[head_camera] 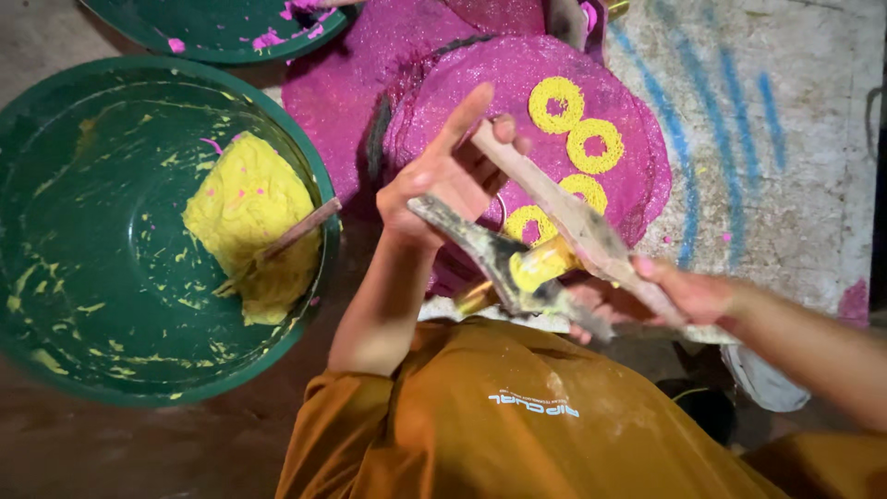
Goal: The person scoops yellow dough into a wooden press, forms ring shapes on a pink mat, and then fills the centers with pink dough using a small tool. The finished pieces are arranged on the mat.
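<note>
My left hand is raised over a round pink disc that carries several yellow rings. Its fingers are spread, and the fingertips touch the upper end of a pale wooden stick. My right hand comes in from the right and grips the lower end of that stick. A darker flat stick crosses under it from my left wrist towards my right hand. A lump of yellow paste sits between the two sticks. I cannot tell which hand holds the dark stick.
A big green basin at the left holds a mound of yellow paste with a stick in it. A second green basin with pink specks lies at the top. More pink discs lie stacked beneath. At right is a grey floor with blue streaks.
</note>
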